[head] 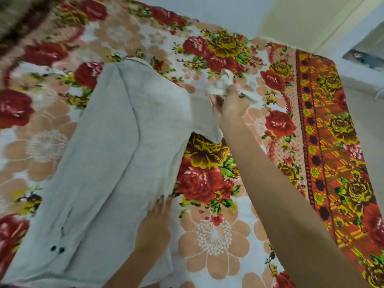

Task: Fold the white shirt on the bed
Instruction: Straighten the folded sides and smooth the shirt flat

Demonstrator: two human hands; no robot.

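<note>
The white shirt (pixel 108 154) lies spread lengthwise over the flowered bed cover (pixel 212 231), with two dark buttons near its lower left. My left hand (pixel 155 219) rests flat on the shirt's right edge, fingers together and pressing the cloth down. My right hand (pixel 230 104) reaches to the far right of the shirt and pinches a bunched sleeve end or cuff, lifted slightly above the bed. The sleeve cloth hangs between that hand and the shirt body.
The bed cover has red and yellow roses and an orange patterned border (pixel 324 154) along the right edge. Beyond the border a pale wall and floor (pixel 311 19) show. A dark blurred shape (pixel 18 15) fills the top left corner.
</note>
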